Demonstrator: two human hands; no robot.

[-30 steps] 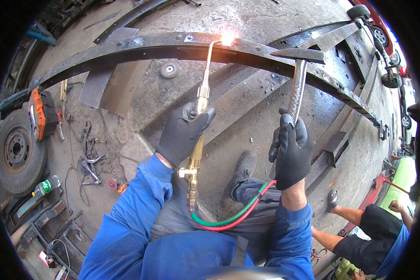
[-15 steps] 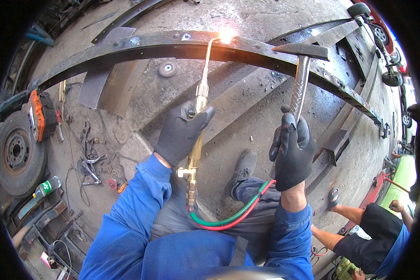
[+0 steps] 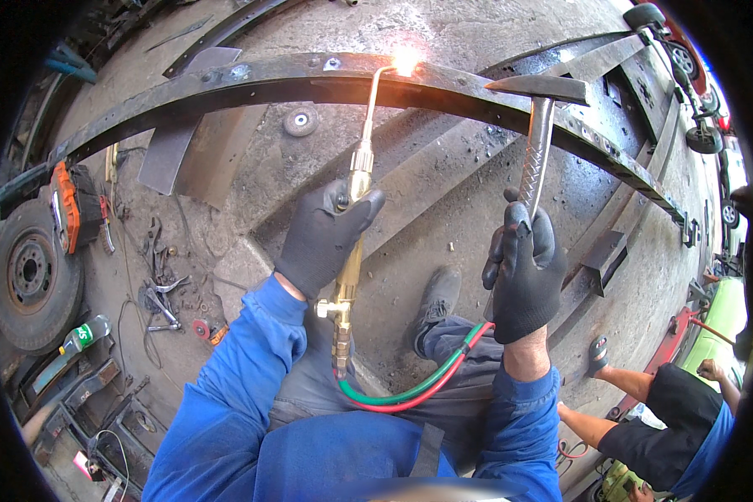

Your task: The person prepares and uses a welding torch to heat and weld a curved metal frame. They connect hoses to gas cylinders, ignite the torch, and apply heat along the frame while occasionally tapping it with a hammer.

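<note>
My left hand [image 3: 326, 238], in a black glove, is closed round a brass gas torch [image 3: 348, 276]. From the torch's lower end run a green hose [image 3: 410, 397] and a red hose [image 3: 393, 409]. Its bent tip meets a long dark steel beam [image 3: 276, 74], where a bright flame [image 3: 407, 60] glows orange on the metal. In my right hand [image 3: 527, 272], also gloved in black, a chipping-type hammer [image 3: 538, 151] stands upright by its metal handle. The pointed head appears in front of the beam, right of the flame; whether it touches the beam I cannot tell.
A wheel with tyre [image 3: 29, 276], an orange-and-black case [image 3: 75, 209], loose hand tools [image 3: 161, 293] and a green bottle [image 3: 85, 334] lie at left. Steel plates and bars [image 3: 443, 176] cover the floor beyond. A small wheel [image 3: 300, 122] lies below the beam. Another person [image 3: 661, 418] is at lower right.
</note>
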